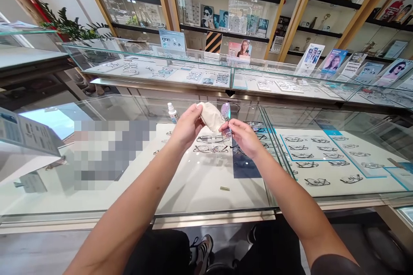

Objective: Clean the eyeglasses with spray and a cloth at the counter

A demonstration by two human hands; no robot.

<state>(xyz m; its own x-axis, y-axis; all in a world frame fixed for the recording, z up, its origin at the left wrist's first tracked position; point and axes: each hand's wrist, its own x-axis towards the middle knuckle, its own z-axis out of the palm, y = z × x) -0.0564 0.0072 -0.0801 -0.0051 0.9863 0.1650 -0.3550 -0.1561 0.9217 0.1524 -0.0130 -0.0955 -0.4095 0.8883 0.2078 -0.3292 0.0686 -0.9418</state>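
Observation:
My left hand (190, 123) is closed on a cream cleaning cloth (210, 117), pinching it near its upper left edge. The cloth hangs beside the glasses, and I cannot tell whether it touches them. In my right hand (242, 134) is a pair of eyeglasses (226, 111), turned on end, with a purple-green sheen on the upper lens. Its lower lens is partly hidden by my fingers. Just left of my left hand stands a small white spray bottle (172, 114) on the glass counter. Both hands are above the counter.
Under the glass counter top (200, 193) lie several rows of spectacle frames (211, 149) and a dark blue panel (247, 165). A folded printed card (27, 133) stands at the left. Beyond is a second display case (155, 58) bearing upright cards, with wall shelves behind.

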